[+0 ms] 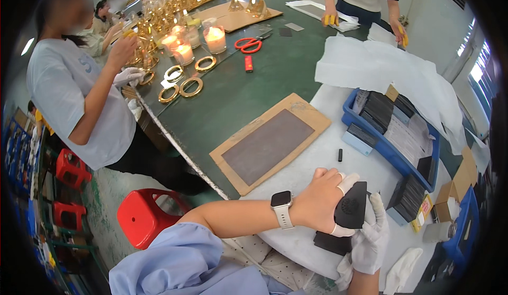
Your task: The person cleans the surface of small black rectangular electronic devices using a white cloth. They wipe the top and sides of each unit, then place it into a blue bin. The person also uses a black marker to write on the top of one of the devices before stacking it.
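Note:
A thin black plate (353,204) with a faint round emblem is held upright between my two hands, above the white-covered part of the table. My left hand (321,202), with white finger cots on its fingertips and a watch on the wrist, grips its left edge and lower corner. On the other side, my right hand (372,239) in a white glove holds the right edge, its fingers partly hidden behind the plate. Another black flat piece (332,242) lies below, close to the table's near edge.
Nearby are a brown board with a grey sheet (270,141), a small black cylinder (340,154), a blue crate (389,152) of black pieces and a stack of black pieces (406,199). Farther off stand lit candles (215,38), gold rings (191,87), red scissors (248,44) and two co-workers.

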`<state>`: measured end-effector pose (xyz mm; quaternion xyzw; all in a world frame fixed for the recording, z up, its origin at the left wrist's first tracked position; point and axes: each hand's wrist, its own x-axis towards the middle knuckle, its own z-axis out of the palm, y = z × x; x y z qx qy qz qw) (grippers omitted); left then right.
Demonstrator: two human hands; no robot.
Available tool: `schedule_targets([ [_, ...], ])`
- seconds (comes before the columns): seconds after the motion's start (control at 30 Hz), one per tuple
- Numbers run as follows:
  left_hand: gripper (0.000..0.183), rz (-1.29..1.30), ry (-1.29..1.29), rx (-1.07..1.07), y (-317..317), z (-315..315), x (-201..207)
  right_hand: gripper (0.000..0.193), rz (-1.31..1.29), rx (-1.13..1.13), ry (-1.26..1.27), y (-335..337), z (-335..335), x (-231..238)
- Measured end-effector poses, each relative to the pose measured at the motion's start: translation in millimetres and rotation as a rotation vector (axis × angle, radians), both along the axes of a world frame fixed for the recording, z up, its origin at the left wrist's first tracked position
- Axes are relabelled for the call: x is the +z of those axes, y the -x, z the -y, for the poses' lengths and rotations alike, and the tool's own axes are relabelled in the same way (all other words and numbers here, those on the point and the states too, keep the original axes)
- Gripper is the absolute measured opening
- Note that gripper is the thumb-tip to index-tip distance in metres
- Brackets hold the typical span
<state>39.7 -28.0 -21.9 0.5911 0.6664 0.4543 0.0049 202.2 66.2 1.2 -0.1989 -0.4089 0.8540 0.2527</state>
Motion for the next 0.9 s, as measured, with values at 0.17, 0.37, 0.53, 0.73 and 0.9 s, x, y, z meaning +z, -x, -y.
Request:
schedule_targets([
  [0.17,0.102,0.013,0.008,-0.041,0.7,-0.6,0.4,0.065,-0.053,0.021,0.104,-1.8,-3.7,-0.3],
  [0.37,0.103,-0.009,-0.019,-0.096,-10.9,-0.1,-2.6,0.061,-0.045,-0.011,0.074,0.6,-8.4,-7.8],
  [0.53,0.102,-0.039,0.019,-0.066,-9.1,-0.2,-3.1,0.07,0.023,-0.048,0.002,2.4,-7.2,-12.1],
  [0.73,0.102,-0.05,0.012,-0.009,-2.9,-2.1,-2.0,0.074,0.063,-0.016,-0.041,-1.3,-4.2,-4.2],
  [0.9,0.103,-0.03,0.002,-0.041,-2.0,-0.9,-2.1,0.061,-0.038,-0.009,0.058,-1.1,-3.5,-3.0],
])
